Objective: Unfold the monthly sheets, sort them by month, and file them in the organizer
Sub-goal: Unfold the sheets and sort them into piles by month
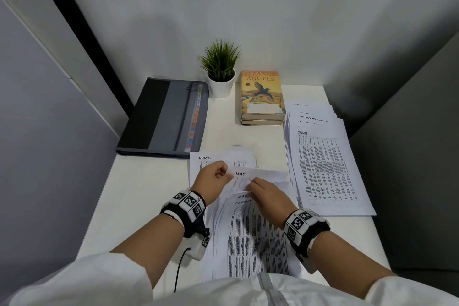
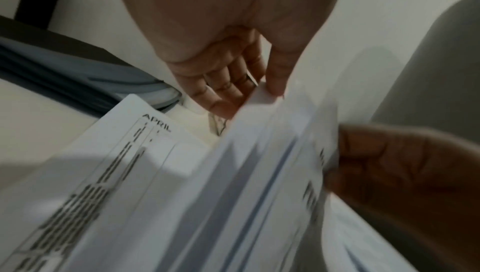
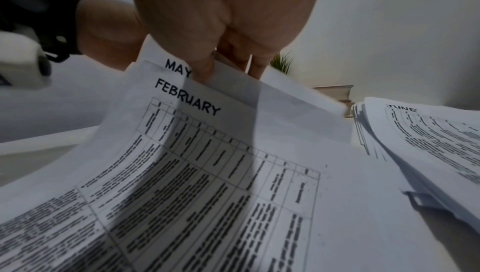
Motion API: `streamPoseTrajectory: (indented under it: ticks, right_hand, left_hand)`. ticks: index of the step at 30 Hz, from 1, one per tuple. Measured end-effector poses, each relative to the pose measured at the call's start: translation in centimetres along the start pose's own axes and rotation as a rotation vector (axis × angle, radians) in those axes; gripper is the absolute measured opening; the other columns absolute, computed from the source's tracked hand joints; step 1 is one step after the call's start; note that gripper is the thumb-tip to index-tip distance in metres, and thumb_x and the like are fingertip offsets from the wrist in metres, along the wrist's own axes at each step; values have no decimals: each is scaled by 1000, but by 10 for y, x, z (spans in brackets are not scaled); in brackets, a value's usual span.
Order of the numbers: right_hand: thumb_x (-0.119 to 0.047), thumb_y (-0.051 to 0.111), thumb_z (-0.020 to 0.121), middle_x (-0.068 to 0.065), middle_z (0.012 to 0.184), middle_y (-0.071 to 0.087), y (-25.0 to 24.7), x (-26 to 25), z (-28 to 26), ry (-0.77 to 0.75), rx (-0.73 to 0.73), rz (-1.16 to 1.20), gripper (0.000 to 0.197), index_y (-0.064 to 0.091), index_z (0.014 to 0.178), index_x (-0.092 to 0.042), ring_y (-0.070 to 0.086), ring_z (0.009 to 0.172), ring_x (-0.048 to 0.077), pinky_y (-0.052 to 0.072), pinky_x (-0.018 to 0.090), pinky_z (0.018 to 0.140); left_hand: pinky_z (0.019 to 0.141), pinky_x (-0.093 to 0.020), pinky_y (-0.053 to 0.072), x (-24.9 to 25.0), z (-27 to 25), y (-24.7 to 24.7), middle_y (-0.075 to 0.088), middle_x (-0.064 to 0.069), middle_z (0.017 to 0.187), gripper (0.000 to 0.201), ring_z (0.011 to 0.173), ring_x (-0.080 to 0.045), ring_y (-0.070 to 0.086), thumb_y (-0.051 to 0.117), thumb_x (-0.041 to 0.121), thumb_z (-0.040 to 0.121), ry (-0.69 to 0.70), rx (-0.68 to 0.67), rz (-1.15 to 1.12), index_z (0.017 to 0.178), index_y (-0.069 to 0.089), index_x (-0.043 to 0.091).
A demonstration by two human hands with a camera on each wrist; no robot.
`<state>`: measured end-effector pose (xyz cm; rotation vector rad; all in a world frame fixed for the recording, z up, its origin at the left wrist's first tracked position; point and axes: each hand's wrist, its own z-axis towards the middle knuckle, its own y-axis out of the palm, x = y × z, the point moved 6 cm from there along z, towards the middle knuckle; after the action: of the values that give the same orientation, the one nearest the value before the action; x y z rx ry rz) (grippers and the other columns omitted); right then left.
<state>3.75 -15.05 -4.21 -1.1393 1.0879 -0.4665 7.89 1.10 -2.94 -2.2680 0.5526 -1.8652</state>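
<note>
Over the desk's near middle I hold a bundle of printed monthly sheets. My left hand (image 1: 223, 173) pinches the top left corner of a bent sheet headed MAY (image 1: 255, 175), thumb over fingers (image 2: 262, 93). My right hand (image 1: 253, 188) pinches the bundle's top edge beside it, its thumb (image 3: 202, 70) on a second MAY heading above the FEBRUARY sheet (image 3: 233, 173), which hangs down toward me (image 1: 258, 238). An APRIL sheet (image 1: 206, 158) lies flat under my left hand (image 2: 124, 165). The grey zipped organizer (image 1: 164, 117) lies closed at the back left.
A fanned stack of unfolded sheets with JUNE (image 1: 325, 171) on top covers the desk's right side (image 3: 428, 132). Two stacked books (image 1: 262, 97) and a small potted plant (image 1: 221, 69) stand at the back. Grey partition walls close in both sides.
</note>
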Motion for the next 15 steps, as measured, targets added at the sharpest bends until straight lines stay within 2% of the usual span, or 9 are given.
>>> streamPoseTrajectory:
  ticks: [2,4,6,8,10,12,14,15]
  right_hand:
    - [-8,51,94,1,104,55,-3,0,-2,18,4,17,13,59,104,-12,54,87,22,47,33,69]
    - [-11,53,94,0,106,53,-10,-3,-3,37,33,62,10,61,102,-12,56,86,19,50,30,70]
    - [-12,56,93,0,114,50,-22,-8,-2,41,75,131,9,62,100,-11,60,85,12,54,25,74]
    - [-11,57,92,1,124,46,-39,-15,-1,31,120,188,6,60,97,-11,62,87,5,54,22,77]
    - [-11,57,91,1,137,40,-59,-22,2,24,170,175,4,57,94,-13,58,107,9,51,22,84]
    - [-13,57,90,0,148,32,-81,-30,4,5,218,136,4,55,91,-16,41,129,14,43,25,95]
    - [-14,57,90,0,149,34,-100,-37,9,-13,236,120,3,55,90,-16,34,135,14,36,27,103]
    - [-15,56,91,1,144,42,-108,-40,13,-16,227,112,1,56,92,-15,38,131,16,34,31,107]
  left_hand:
    - [60,-23,34,10,-1,-16,41,3,67,25,62,-12,36,63,8,90,34,128,-69,73,46,17]
    - [61,-21,37,18,-3,-27,47,1,68,21,62,-11,40,61,12,91,70,208,-88,74,48,13]
    - [63,-16,40,26,-8,-30,53,5,69,15,63,-6,45,62,16,90,130,192,1,77,54,14]
    - [67,-15,43,31,-13,-28,57,10,69,12,64,-4,49,63,19,89,163,127,74,78,59,21]
    - [70,-18,46,37,-19,-28,61,11,72,11,68,-5,54,64,19,88,172,96,69,78,62,24]
    - [70,-17,47,50,-26,-30,64,8,71,14,70,-6,58,65,18,87,215,80,42,74,62,23]
    - [65,-14,46,66,-34,-32,63,6,69,18,67,-4,58,65,16,87,278,65,13,71,60,21]
    - [63,-14,45,75,-38,-34,61,4,68,19,65,-5,56,64,13,87,309,64,0,70,59,19]
